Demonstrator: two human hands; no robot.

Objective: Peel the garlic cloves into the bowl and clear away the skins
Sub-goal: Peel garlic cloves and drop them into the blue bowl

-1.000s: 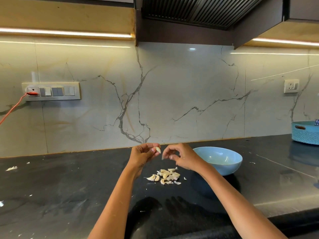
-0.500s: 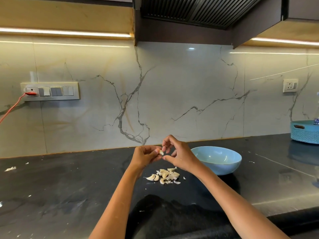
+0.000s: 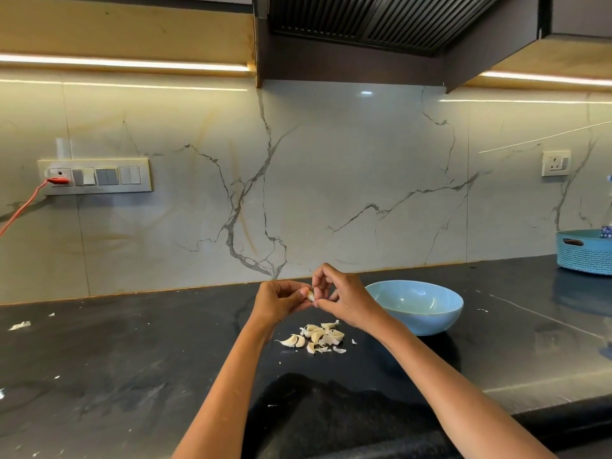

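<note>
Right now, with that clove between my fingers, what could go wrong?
Both hands, left hand and right hand, pinch the garlic clove over bare counter, not over the blue bowl; if it slips, it may land among the unpeeled cloves. Skin bits could scatter further.

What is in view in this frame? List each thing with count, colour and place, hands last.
garlic clove: one, whitish, pinched between both hands above the counter
garlic pile: several pieces, cream, on the counter below the hands
bowl: one, light blue, on the counter, right of the pile
skin scraps: a few, white, far left of the counter
basket: one, teal, far right
counter: black
left hand: grips the clove
right hand: pinches the clove
</note>
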